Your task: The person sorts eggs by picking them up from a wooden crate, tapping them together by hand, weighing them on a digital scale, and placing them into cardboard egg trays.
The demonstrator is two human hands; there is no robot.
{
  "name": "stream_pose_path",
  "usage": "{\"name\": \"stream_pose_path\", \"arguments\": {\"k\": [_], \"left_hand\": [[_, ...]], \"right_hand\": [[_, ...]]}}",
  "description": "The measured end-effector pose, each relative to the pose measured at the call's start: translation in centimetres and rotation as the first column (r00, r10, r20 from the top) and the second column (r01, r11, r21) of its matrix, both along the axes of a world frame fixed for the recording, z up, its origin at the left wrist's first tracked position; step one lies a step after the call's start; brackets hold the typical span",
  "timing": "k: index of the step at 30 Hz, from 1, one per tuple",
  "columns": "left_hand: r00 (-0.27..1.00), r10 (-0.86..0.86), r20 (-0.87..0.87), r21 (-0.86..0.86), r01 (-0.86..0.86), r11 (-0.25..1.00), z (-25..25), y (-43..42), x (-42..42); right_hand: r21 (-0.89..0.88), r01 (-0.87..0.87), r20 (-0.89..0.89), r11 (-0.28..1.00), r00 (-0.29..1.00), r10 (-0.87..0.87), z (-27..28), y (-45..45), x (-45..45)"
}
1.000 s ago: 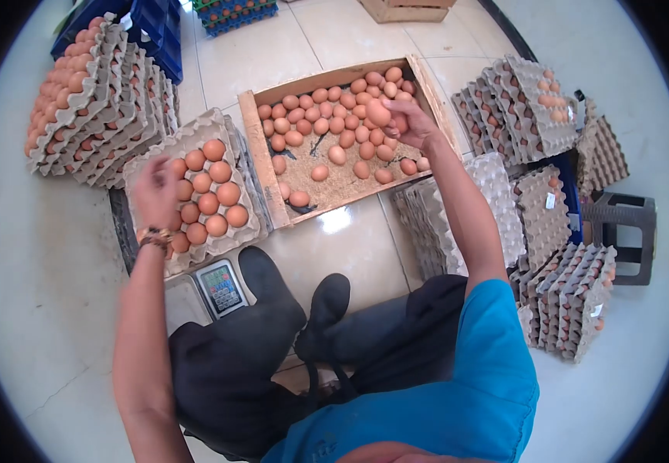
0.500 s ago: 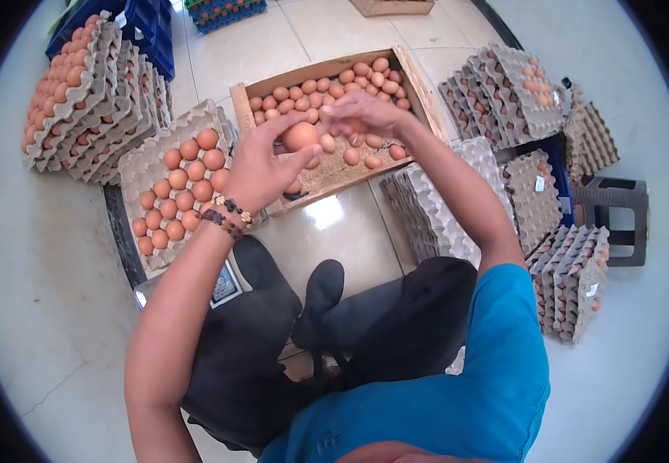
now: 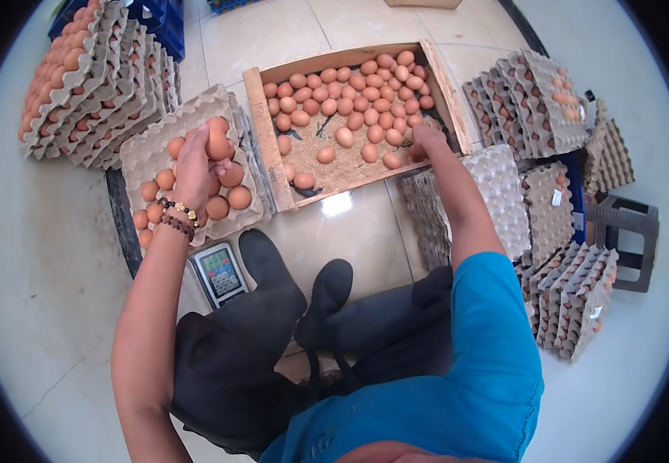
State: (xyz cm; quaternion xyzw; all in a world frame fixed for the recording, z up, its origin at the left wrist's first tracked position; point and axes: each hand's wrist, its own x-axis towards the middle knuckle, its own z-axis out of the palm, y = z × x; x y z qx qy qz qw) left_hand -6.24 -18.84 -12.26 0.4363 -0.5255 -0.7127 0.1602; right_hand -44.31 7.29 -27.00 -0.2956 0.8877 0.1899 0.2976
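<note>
My left hand (image 3: 195, 166) is closed round a brown egg (image 3: 219, 144) above the grey egg tray (image 3: 141, 154), which holds several brown eggs. Over the near right corner of the wooden crate (image 3: 256, 108) is my right hand (image 3: 428, 141), with its fingers pointing down among the eggs and mostly hidden; whether they grip an egg does not show. Many brown eggs (image 3: 344, 136) lie in the crate on a layer of grainy bedding, crowded toward its far side.
Stacked full egg trays (image 3: 103, 92) stand at the far left, beside a blue crate (image 3: 163, 27). On the right are more tray stacks (image 3: 531, 100), upturned trays (image 3: 496, 193) and a grey stool (image 3: 643, 239). A digital scale (image 3: 220, 274) sits near my boots (image 3: 267, 258).
Since half a second ago, my left hand has moved from over the crate back to the tray with an egg. My right hand has moved rightward to the crate's near right corner.
</note>
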Motion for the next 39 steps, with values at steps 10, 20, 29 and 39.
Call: {"name": "stream_pose_path", "arguments": {"k": [10,20,29,39], "left_hand": [[0.983,-0.114,-0.147,0.339,0.158,0.927,2.1,1.4,-1.6],[0.805,-0.527,-0.273,0.071,0.563,0.823,7.7,8.4,-4.1],[0.649,-0.730,-0.214,-0.404,0.622,0.671,7.4,11.2,-4.3],[0.994,-0.045,0.097,-0.396,0.080,0.915,4.4,-2.0,2.1]], "right_hand": [[-0.355,0.808,0.928,0.470,0.366,0.071,7.5,0.6,0.6],[-0.207,0.976,0.915,0.072,0.167,0.368,19.5,1.7,18.2],[0.061,0.998,0.907,-0.005,-0.053,0.417,19.2,2.1,23.9],[-0.253,0.963,0.966,0.093,0.245,0.087,14.5,1.3,24.3]]}}
